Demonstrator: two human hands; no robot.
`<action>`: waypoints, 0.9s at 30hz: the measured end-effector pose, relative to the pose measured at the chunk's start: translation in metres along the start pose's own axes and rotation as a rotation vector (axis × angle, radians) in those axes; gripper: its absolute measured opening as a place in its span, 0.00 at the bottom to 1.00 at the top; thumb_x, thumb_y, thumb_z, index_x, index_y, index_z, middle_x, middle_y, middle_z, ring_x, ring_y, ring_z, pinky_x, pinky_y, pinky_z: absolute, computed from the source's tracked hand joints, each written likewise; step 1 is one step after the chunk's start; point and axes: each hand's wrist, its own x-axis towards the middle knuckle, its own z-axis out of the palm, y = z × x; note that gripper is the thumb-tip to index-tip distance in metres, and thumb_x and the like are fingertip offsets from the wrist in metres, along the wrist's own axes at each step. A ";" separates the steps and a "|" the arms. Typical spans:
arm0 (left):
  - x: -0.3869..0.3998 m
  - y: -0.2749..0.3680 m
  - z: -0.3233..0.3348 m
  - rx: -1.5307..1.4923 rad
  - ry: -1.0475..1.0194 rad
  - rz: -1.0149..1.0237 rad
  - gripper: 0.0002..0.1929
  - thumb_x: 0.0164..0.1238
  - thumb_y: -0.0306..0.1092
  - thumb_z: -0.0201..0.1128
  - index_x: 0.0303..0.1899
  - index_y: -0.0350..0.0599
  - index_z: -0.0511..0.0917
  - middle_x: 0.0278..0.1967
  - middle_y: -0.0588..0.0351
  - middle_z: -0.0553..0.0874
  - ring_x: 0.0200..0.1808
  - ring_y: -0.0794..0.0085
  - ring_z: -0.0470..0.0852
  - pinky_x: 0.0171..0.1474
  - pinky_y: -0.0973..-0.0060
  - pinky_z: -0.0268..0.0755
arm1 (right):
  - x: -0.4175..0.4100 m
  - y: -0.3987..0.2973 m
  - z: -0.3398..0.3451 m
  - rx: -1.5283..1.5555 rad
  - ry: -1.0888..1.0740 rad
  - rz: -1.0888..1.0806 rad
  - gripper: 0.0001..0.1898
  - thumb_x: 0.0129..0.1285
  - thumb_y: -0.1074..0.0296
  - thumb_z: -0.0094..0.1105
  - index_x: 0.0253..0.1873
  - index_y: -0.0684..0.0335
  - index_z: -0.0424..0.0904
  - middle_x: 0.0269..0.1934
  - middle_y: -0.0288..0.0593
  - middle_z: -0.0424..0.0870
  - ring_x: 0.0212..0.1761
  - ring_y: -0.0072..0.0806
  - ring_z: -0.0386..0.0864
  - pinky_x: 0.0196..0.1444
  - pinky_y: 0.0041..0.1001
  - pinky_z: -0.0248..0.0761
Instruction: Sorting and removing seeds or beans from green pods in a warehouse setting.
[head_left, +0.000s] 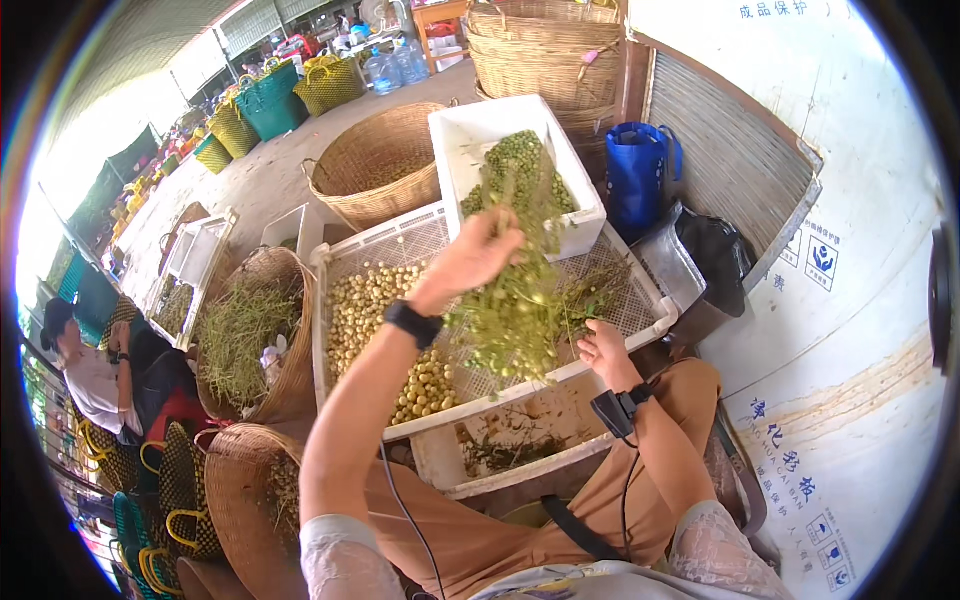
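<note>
My left hand (484, 251) grips a bunch of thin green stems bearing small round fruit (510, 322), partly blurred. It hangs over a white perforated plastic tray (480, 367). My right hand (604, 349), fingers curled, is at the tray's front right, close to leafy sprigs (596, 300); whether it pinches a stem is unclear. Loose yellowish round fruits (367, 307) cover the tray's left part. Beyond my left hand, a white foam box (469, 124) resting on the tray's far edge contains small green fruits (517, 161).
Left of the tray stands a wicker basket of stripped stems (244, 330). A wide wicker basket (360, 202) and stacked baskets (544, 60) are behind. At right are a blue bag (637, 176), a black bag (712, 255) and a wall panel (840, 315). Another person (94, 367) sits at far left.
</note>
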 end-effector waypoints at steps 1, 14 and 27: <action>0.015 -0.013 0.014 0.069 -0.048 0.020 0.06 0.67 0.35 0.49 0.38 0.45 0.69 0.24 0.59 0.76 0.22 0.79 0.72 0.23 0.80 0.68 | -0.005 0.002 0.005 0.011 0.018 -0.013 0.17 0.64 0.65 0.52 0.56 0.58 0.63 0.45 0.45 0.63 0.39 0.34 0.67 0.29 0.31 0.58; 0.111 -0.112 0.190 0.778 0.057 0.221 0.21 0.57 0.44 0.60 0.44 0.36 0.70 0.33 0.41 0.82 0.45 0.47 0.75 0.47 0.56 0.67 | -0.005 0.005 0.038 0.441 -0.050 0.013 0.09 0.69 0.59 0.42 0.42 0.56 0.69 0.25 0.33 0.70 0.20 0.23 0.69 0.19 0.26 0.63; 0.101 -0.101 0.165 0.758 -0.043 0.178 0.41 0.49 0.67 0.58 0.54 0.37 0.70 0.50 0.45 0.77 0.54 0.43 0.70 0.60 0.34 0.44 | 0.024 0.022 0.051 0.428 -0.203 -0.130 0.24 0.71 0.48 0.37 0.62 0.57 0.58 0.55 0.42 0.68 0.54 0.31 0.72 0.49 0.34 0.72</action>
